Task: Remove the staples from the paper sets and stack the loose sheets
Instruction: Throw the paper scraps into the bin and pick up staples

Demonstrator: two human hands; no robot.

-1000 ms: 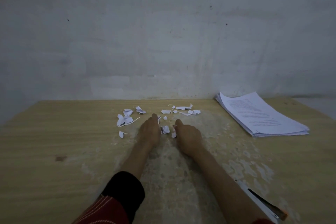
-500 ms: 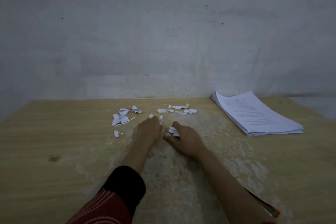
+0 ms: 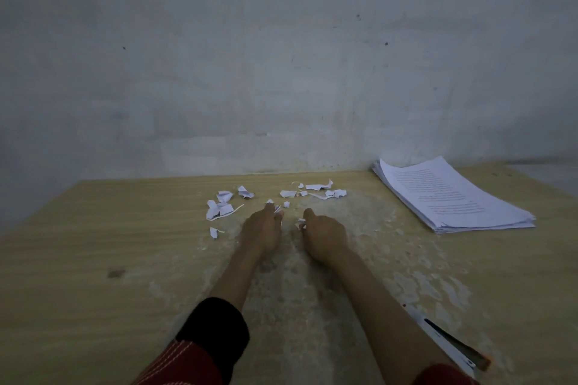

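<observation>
Your two hands lie knuckles-up on the wooden worktop (image 3: 93,259), close together but not touching, in dim light against a grey wall (image 3: 281,56). Your right hand (image 3: 325,234) is clenched round a few torn bits (image 3: 301,223) of white paper, which poke out beside the thumb. Your left hand (image 3: 262,228) has its fingers curled and seems to pinch a small scrap (image 3: 276,209) at its fingertips, though the gloom makes that hard to confirm.

More paper scraps (image 3: 220,208) lie scattered on the worktop just beyond and to the outer side of the left hand. A second scatter (image 3: 316,191) sits beyond the right hand, nearer the wall. One lone piece (image 3: 214,232) rests beside the left hand's outer edge.

The stack of loose sheets (image 3: 453,197), printed text face up and edges roughly squared, lies well apart from the right hand, out past its outer side at the far corner of the worktop.

Near your right elbow, a white tool with a dark strip and an orange tip (image 3: 450,350) rests on the worktop, partly hidden by the forearm. A black cuff on a red stitched sleeve (image 3: 215,331) covers your left forearm.
</observation>
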